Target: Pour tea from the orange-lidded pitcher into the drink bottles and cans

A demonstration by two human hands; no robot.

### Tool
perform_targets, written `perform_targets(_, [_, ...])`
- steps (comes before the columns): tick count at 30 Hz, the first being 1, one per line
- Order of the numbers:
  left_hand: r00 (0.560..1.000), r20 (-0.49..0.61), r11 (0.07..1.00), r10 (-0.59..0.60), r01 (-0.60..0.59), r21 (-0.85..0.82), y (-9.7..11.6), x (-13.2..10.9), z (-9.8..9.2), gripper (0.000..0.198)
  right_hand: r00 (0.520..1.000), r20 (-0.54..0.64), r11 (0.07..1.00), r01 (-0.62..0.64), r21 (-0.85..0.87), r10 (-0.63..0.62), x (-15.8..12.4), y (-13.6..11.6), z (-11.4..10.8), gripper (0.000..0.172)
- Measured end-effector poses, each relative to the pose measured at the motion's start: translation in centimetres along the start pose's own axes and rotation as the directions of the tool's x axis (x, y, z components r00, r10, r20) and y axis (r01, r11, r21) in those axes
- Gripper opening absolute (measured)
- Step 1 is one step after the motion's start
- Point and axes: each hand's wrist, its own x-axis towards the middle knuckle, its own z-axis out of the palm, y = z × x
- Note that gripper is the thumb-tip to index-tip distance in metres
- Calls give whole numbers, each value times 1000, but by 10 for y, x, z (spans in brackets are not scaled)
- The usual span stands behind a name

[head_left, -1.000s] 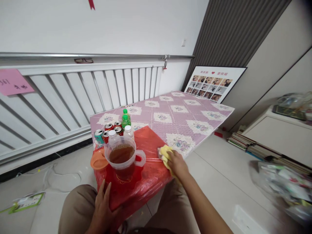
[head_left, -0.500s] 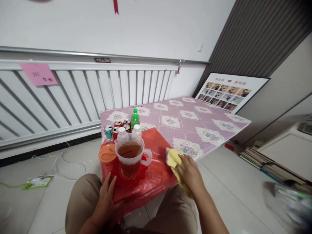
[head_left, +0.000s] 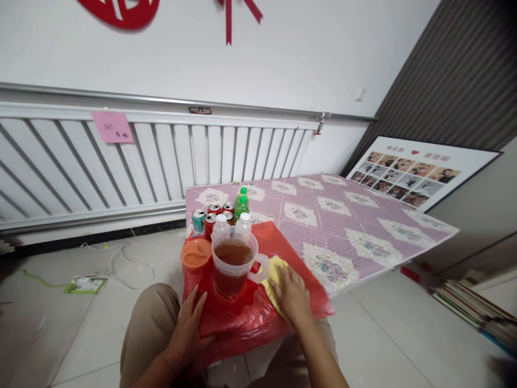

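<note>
A clear plastic jug [head_left: 234,264] of brown liquid stands on a red plastic sheet [head_left: 307,302] at the near end of a low table. My right hand [head_left: 293,293] lies flat on a yellow cloth [head_left: 276,272] and presses it on the red sheet, just right of the jug's handle. My left hand [head_left: 189,323] rests with fingers spread on the sheet's near left edge, below the jug. An orange lid [head_left: 196,253] lies left of the jug.
Behind the jug stand several drink cans [head_left: 198,220], two white-capped bottles and a green bottle [head_left: 241,205]. The table carries a purple flowered cover [head_left: 343,226]. A white radiator [head_left: 161,161] runs along the wall; books [head_left: 468,302] lie on the floor at right.
My right hand has slid the yellow cloth leftward from the sheet's right edge to beside the jug. The view has swung left and up. My left hand has stayed put.
</note>
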Motion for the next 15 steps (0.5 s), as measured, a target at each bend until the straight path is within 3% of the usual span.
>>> perform_targets(4, [1000,9,1000,-24,24,-13,1,1,0,116,993,-116,997,-2,83,12,-1,11,4,52])
perform_targets(10, [996,86,994,10,0,-109,3,-1,-18,123,922,-373,948,207,241,-107,-14,21,19,49])
perform_targets(13, [1000,-3,982,-6,6,-188,-3,9,-34,96,903,-416,918,250,306,-108,-29,25,17,48])
perform_targets(15, [988,-103,971,-114,89,-222,-12,27,-47,67,901,-419,908,261,327,-108,-39,28,14,47])
